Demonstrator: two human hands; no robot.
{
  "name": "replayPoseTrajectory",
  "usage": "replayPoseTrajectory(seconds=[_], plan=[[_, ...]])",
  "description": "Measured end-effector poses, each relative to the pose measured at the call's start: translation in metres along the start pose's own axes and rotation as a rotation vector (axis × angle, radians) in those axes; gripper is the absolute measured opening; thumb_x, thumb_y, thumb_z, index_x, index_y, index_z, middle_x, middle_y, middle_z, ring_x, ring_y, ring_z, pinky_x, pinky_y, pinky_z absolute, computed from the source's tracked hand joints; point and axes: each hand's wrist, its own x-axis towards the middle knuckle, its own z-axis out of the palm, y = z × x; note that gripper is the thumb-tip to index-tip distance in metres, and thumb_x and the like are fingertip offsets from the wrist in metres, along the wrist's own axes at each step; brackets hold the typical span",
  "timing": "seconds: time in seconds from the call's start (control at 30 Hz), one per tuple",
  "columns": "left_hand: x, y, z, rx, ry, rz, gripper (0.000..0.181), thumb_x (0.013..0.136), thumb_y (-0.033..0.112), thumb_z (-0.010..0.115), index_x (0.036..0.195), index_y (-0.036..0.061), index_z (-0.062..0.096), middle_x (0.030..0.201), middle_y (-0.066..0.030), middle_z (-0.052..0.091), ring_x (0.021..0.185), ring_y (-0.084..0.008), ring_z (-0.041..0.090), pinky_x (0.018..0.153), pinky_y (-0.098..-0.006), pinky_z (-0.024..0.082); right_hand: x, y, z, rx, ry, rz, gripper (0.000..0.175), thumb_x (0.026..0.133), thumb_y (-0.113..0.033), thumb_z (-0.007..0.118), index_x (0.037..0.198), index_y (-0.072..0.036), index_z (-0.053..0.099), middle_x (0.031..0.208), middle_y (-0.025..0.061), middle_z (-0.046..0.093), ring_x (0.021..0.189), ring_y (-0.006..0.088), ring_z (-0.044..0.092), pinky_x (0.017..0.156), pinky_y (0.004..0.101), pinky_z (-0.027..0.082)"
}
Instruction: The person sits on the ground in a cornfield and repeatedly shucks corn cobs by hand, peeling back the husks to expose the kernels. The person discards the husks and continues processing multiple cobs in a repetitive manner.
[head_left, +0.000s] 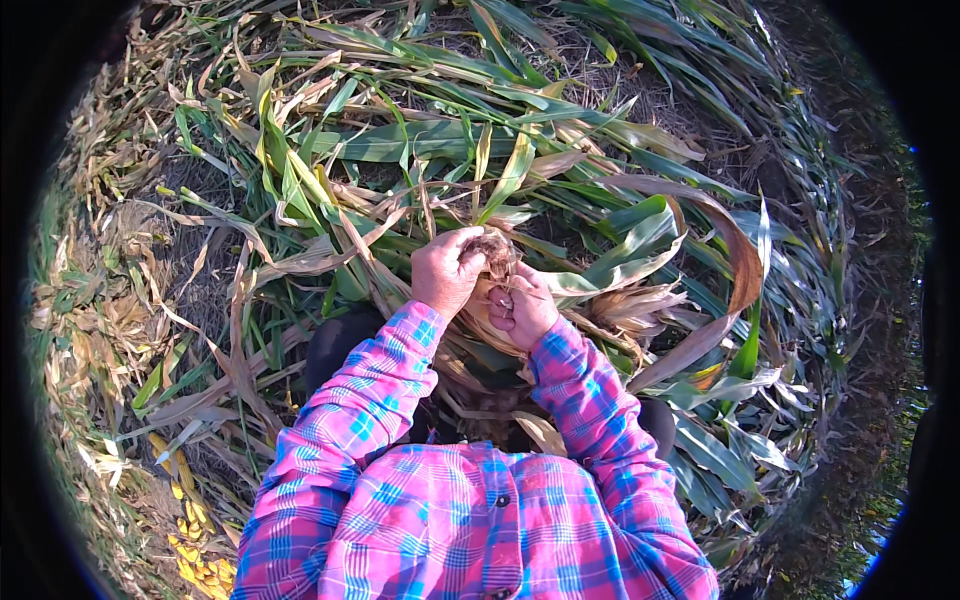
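Observation:
Straight ahead of my body is a corn ear in its dry, pale husk (480, 311), with a tuft of brown corn silk (495, 251) at its far end. My left hand (446, 274) pinches the husk beside the silk with thumb and fingers. Curled just nearer and to the right, my right hand (523, 306) grips the husk too. Something small and light shows between the right fingers; what it is I cannot tell. The husk and my hands hide the kernels.
Cut corn stalks and long leaves (405, 141), green and dry, cover the ground ahead. Another dry husk (637, 307) lies right of my hands. At lower left is a heap of bare yellow corn ears (202, 566). A brown leaf (739, 262) arches up at right.

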Motion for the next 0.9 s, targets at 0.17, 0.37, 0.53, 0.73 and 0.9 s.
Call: replayPoseTrajectory(seconds=[0.17,0.37,0.53,0.73,0.9], plan=[[0.006,-0.029,0.011,0.11,0.188,-0.233,0.013,0.077,0.004,0.052,0.088,0.0035,0.059,0.078,-0.0173,0.062,0.075,-0.0353,0.061,0.065,-0.0382,0.048,0.0,0.009,0.002,-0.125,-0.01,0.056,0.021,0.082,-0.004,0.04,0.1,-0.008,0.05,0.062,-0.0009,0.044,0.042,0.0073,0.035,0.034,0.0198,0.025],[0.029,-0.066,0.026,-0.183,0.31,-0.728,0.029,0.085,0.02,0.051,0.097,-0.0043,0.059,0.08,-0.0198,0.063,0.074,-0.0323,0.06,0.068,-0.0367,0.046,-0.034,0.018,-0.031,-0.39,0.162,0.147,0.027,0.083,-0.01,0.04,0.106,-0.009,0.053,0.065,0.0024,0.049,0.048,0.0095,0.043,0.038,0.0226,0.033],[0.058,-0.097,-0.014,0.173,0.194,-0.878,0.029,0.088,0.017,0.046,0.106,-0.0047,0.054,0.1,-0.0176,0.061,0.086,-0.0305,0.059,0.077,-0.0362,0.046,-0.11,0.026,-0.074,-0.244,0.154,0.265,0.024,0.091,-0.023,0.05,0.109,-0.007,0.056,0.071,-0.0034,0.054,0.047,0.0045,0.043,0.041,0.0188,0.032],[0.044,-0.009,-0.004,0.425,0.419,0.144,0.031,0.069,-0.001,0.053,0.099,0.0033,0.054,0.102,-0.0166,0.053,0.097,-0.0347,0.05,0.083,-0.0445,0.041,-0.078,0.029,-0.058,-0.135,0.085,0.122,0.021,0.081,-0.006,0.036,0.097,-0.007,0.05,0.06,0.0011,0.042,0.043,0.0107,0.037,0.036,0.0243,0.029],[-0.028,0.058,0.009,-0.028,-0.224,0.61,0.023,0.075,0.005,0.059,0.098,0.0045,0.059,0.1,-0.0126,0.055,0.094,-0.0322,0.053,0.083,-0.0422,0.044,-0.053,0.02,-0.036,-0.194,0.032,-0.005,0.019,0.082,-0.004,0.037,0.094,-0.008,0.052,0.061,0.0014,0.045,0.043,0.0101,0.038,0.035,0.0239,0.03]])
